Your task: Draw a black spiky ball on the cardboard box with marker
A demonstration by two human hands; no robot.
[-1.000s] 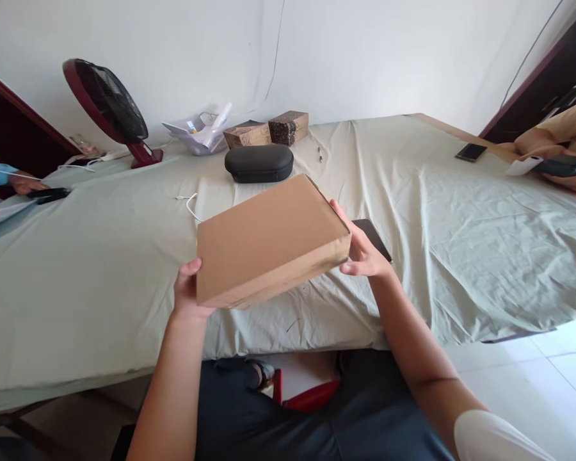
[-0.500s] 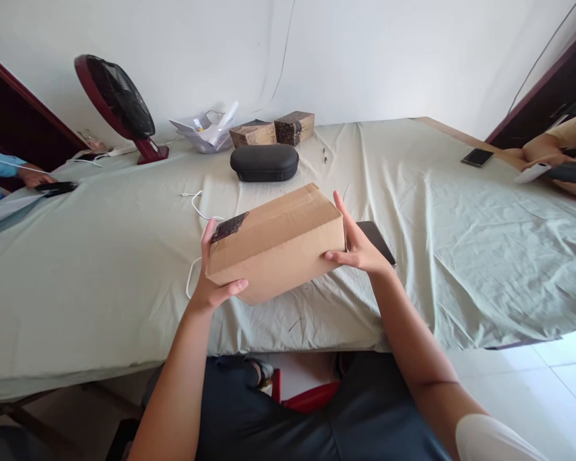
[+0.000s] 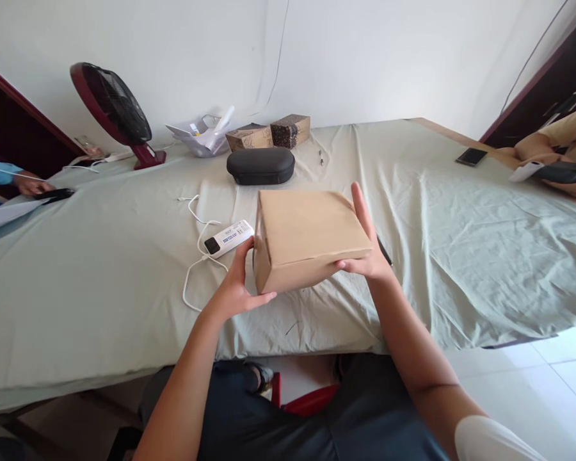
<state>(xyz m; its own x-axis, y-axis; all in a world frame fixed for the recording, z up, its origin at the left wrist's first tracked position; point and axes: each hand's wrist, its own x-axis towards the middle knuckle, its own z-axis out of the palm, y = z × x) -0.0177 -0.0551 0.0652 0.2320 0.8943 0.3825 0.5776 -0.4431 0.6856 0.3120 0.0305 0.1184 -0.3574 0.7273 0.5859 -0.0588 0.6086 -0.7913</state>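
Holding box over cluttered tabletop

Past fan, cable, basket, white device and case. Pinching box, tilted, between left grip and right grip. Hiding most of dark object behind right grip. Ending at phone, well apart.

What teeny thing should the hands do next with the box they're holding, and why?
Maybe ease the cardboard box slightly toward the person. The left hand and right hand both hold it, the white device lies close by the left hand, and a dark object peeks out behind the right hand, so that might avoid bumping either.
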